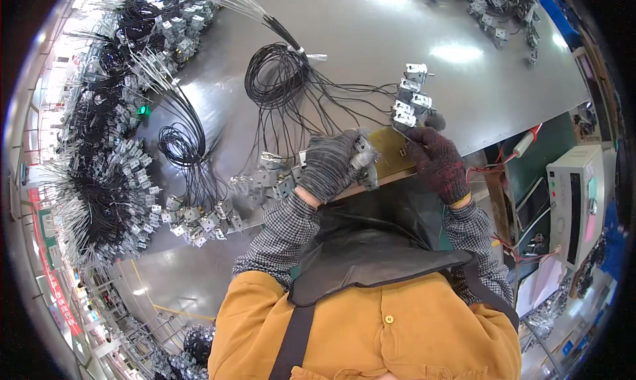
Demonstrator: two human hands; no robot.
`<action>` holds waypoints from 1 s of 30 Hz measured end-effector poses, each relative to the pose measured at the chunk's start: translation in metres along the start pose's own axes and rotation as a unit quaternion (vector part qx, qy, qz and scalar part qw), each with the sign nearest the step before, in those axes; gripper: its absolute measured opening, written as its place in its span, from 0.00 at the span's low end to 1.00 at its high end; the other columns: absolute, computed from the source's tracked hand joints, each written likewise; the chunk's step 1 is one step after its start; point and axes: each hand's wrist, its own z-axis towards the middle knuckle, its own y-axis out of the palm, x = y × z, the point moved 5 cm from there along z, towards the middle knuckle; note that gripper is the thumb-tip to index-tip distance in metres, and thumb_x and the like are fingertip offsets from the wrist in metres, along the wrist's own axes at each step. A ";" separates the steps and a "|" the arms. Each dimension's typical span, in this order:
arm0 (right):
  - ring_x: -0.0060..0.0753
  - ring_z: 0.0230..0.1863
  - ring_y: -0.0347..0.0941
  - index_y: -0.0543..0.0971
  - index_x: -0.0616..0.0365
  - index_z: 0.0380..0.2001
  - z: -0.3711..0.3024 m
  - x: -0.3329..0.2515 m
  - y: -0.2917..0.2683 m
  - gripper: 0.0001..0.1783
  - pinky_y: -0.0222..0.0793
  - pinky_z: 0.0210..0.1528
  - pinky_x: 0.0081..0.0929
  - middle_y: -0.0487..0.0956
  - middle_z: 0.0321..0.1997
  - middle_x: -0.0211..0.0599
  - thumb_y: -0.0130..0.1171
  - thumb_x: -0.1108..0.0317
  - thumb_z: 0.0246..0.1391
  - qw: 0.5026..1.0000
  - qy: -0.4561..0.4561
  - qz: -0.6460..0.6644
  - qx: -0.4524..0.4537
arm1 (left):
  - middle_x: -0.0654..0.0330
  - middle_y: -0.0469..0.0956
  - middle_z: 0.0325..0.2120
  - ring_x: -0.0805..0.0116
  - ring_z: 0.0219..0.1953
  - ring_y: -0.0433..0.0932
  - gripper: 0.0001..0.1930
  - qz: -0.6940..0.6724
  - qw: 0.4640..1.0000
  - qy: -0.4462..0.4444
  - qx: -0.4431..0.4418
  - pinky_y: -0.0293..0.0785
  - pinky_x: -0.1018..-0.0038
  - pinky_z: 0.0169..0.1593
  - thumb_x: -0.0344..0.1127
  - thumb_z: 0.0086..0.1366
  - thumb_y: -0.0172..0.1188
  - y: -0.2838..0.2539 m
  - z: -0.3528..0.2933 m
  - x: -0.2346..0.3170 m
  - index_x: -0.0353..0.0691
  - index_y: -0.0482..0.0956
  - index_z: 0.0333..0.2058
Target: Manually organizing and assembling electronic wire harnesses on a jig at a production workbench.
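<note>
My left hand point(329, 164), in a grey knit glove, is closed on a small metal box-shaped part point(362, 158) at the near edge of the metal table. My right hand point(437, 160), in a dark red and black glove, has its fingers curled together at the right end of a brass-coloured plate point(389, 149); what they hold, if anything, is hidden. Beyond that hand stands a group of similar silver parts point(409, 102). Their thin black leads run left to a tied coil of black wires point(277, 75). More metal parts point(265, 178) lie left of my left hand.
A second wire bundle point(180, 145) with metal parts lies on the left. Large heaps of such bundles point(99, 155) line the table's left side, with more parts point(490, 9) far right. A white bench instrument point(575, 198) and red cables point(507, 160) are at right.
</note>
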 end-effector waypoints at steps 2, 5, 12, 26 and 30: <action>0.44 0.39 0.84 0.82 0.62 0.48 -0.001 0.003 0.002 0.12 0.78 0.44 0.38 0.84 0.39 0.50 0.62 0.68 0.64 1.000 -0.003 -0.030 -0.006 | 0.48 0.85 0.36 0.51 0.41 0.86 0.30 0.007 1.000 -0.001 -0.025 0.79 0.58 0.49 0.58 0.72 0.57 0.000 0.004 -0.002 0.33 0.80 0.53; 0.44 0.40 0.84 0.82 0.61 0.49 -0.007 0.014 0.010 0.12 0.78 0.44 0.39 0.84 0.39 0.49 0.62 0.69 0.64 0.999 0.029 -0.025 -0.015 | 0.50 0.85 0.34 0.51 0.39 0.85 0.28 0.081 0.991 0.030 -0.099 0.79 0.58 0.48 0.57 0.71 0.58 0.006 0.007 0.003 0.35 0.80 0.51; 0.51 0.40 0.83 0.82 0.59 0.48 -0.020 -0.032 0.009 0.13 0.79 0.44 0.43 0.84 0.41 0.49 0.63 0.71 0.60 0.989 -0.113 -0.089 -0.029 | 0.54 0.85 0.33 0.55 0.39 0.84 0.24 0.072 0.993 0.044 -0.078 0.74 0.57 0.48 0.55 0.64 0.66 0.003 0.012 0.009 0.40 0.82 0.47; 0.55 0.41 0.83 0.83 0.56 0.46 -0.014 -0.060 0.012 0.13 0.78 0.42 0.45 0.85 0.41 0.48 0.64 0.68 0.58 0.966 -0.137 -0.211 -0.063 | 0.56 0.82 0.35 0.56 0.41 0.82 0.29 0.146 0.988 0.052 -0.013 0.72 0.58 0.48 0.60 0.50 0.73 0.031 0.014 0.017 0.44 0.84 0.43; 0.54 0.39 0.82 0.84 0.55 0.46 -0.015 -0.064 0.013 0.13 0.78 0.41 0.46 0.84 0.40 0.48 0.64 0.67 0.57 0.952 -0.153 -0.257 -0.070 | 0.52 0.82 0.35 0.51 0.41 0.81 0.32 0.136 0.990 0.032 -0.025 0.72 0.56 0.49 0.60 0.48 0.76 0.031 0.012 0.016 0.40 0.83 0.43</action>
